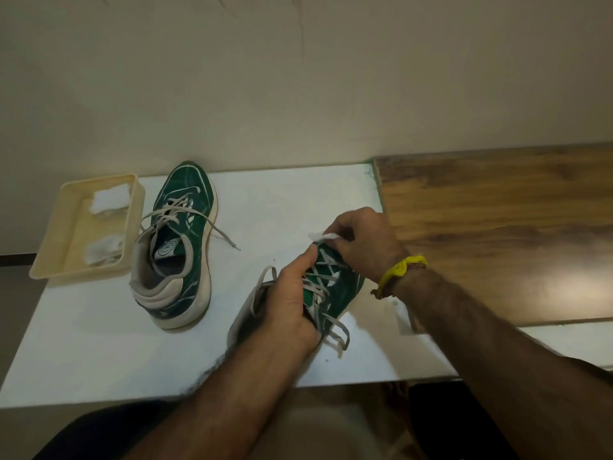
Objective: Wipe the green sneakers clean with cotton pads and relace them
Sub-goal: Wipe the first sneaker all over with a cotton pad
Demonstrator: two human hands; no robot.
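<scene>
Two green lace-up sneakers sat on the white counter (99,343); your left hand (292,297) gripped the nearer sneaker (338,290), right of the cream plastic tray (66,254), while your right hand (361,240) fingers pinched a soft white cotton pad (320,236) at its toe. Light, flexible; hold midfoot.

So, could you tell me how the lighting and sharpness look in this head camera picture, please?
Head view: dim and warm overall, the wall murky; a soft glare patch sits on the wooden top; the white table reads brightest; its edges bow from wide-angle distortion; the right hand with the cotton pad is slightly soft, the standing sneaker sharper.
</scene>
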